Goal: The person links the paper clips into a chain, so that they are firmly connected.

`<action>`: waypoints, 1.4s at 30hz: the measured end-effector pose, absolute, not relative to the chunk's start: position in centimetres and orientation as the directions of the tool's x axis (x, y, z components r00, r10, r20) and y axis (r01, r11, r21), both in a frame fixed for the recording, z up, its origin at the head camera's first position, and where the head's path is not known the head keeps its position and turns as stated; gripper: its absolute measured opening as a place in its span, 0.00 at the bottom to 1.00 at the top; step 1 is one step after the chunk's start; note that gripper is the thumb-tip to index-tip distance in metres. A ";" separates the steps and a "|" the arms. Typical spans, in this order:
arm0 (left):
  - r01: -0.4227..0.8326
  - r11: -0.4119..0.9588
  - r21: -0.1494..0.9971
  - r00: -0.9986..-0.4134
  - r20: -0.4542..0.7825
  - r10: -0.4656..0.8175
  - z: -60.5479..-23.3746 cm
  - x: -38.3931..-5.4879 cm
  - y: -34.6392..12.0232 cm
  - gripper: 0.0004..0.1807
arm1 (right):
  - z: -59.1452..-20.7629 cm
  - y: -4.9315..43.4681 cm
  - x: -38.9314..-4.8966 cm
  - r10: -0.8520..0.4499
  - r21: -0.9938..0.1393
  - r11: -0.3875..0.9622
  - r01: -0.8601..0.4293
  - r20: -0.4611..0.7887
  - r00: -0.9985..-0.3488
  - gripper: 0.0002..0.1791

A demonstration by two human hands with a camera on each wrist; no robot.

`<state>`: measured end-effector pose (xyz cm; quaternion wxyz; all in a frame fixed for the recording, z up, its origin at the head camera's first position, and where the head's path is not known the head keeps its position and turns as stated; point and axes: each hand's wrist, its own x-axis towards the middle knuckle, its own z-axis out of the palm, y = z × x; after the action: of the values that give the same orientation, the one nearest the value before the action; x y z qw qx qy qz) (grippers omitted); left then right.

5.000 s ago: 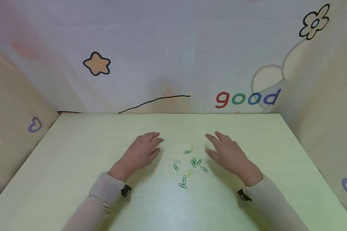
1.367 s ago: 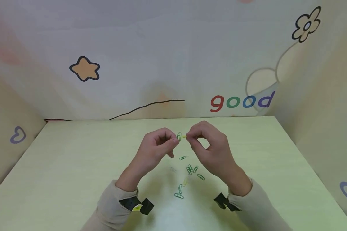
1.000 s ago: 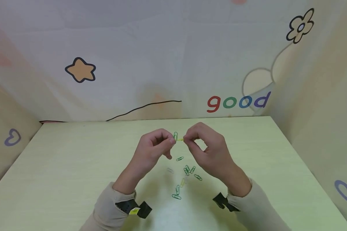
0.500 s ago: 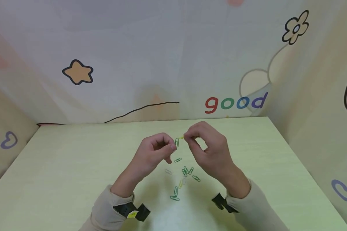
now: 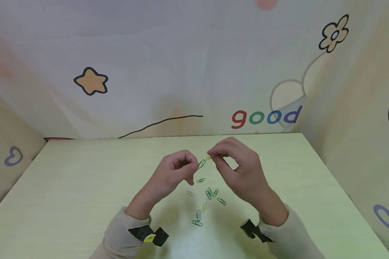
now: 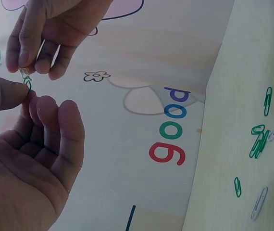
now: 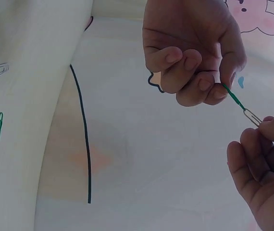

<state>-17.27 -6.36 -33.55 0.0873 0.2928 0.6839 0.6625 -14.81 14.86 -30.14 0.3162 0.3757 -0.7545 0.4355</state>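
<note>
Above the table, my left hand (image 5: 178, 169) pinches a green paper clip (image 5: 201, 164) between thumb and index finger. My right hand (image 5: 241, 167) pinches a yellow paper clip (image 5: 208, 158) the same way. In the right wrist view the green clip (image 7: 234, 98) and the yellow clip (image 7: 252, 117) lie end to end in one line, and their ends look hooked together. Fingertips cover the outer end of each. The left wrist view shows the green clip (image 6: 28, 85) at my left fingertips, with my right hand (image 6: 50, 36) just above.
Below my hands, several loose paper clips lie on the pale table (image 5: 100, 187): a green one (image 5: 221, 201), a yellow one (image 5: 204, 207) and pale ones such as this clip (image 5: 190, 193). A printed cloth backdrop (image 5: 155, 72) stands behind and at both sides.
Both hands were open over the table five seconds ago; they have since picked up the green and yellow clips. Within the last second, the two clips have turned from crosswise into one slanting line.
</note>
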 end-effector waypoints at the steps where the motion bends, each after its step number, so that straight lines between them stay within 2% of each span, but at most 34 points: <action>1: 0.284 -0.047 0.958 -0.817 0.267 0.511 -33.5 -17.3 -6.4 0.06 | -30.1 15.0 -14.8 -0.298 -0.423 0.336 -0.842 0.800 -0.521 0.14; 9: 0.311 0.014 0.950 -0.865 0.277 0.418 -32.4 -17.1 -6.9 0.05 | -29.9 15.9 -14.6 -0.403 -0.443 0.393 -0.806 0.704 -0.584 0.16; 13: 0.345 0.057 0.937 -0.870 0.297 0.394 -31.8 -17.1 -7.1 0.04 | -29.9 16.1 -14.5 -0.429 -0.452 0.429 -0.782 0.660 -0.617 0.15; 21: 0.440 0.228 0.869 -0.848 0.319 0.422 -30.9 -16.5 -7.3 0.02 | -29.8 15.2 -14.1 -0.396 -0.567 0.447 -0.692 0.568 -0.721 0.08; 26: 0.502 0.290 0.815 -0.818 0.339 0.464 -30.6 -16.1 -7.2 0.02 | -30.0 14.8 -13.9 -0.416 -0.587 0.445 -0.676 0.534 -0.737 0.07; 32: 0.542 0.288 0.789 -0.792 0.365 0.489 -30.6 -15.7 -7.1 0.03 | -30.2 14.6 -13.8 -0.455 -0.595 0.453 -0.664 0.486 -0.746 0.07; 38: 0.578 0.220 0.786 -0.758 0.417 0.502 -30.8 -15.4 -6.9 0.03 | -30.5 14.3 -13.7 -0.491 -0.622 0.454 -0.638 0.422 -0.762 0.08; 42: 0.540 0.176 0.823 -0.787 0.419 0.454 -31.2 -15.5 -7.0 0.05 | -30.7 14.1 -13.8 -0.450 -0.663 0.433 -0.610 0.427 -0.784 0.08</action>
<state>-15.47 -6.98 -31.20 -0.0388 0.3243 0.7657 0.5541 -13.76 14.11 -30.69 0.0933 0.3152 -0.8414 0.4290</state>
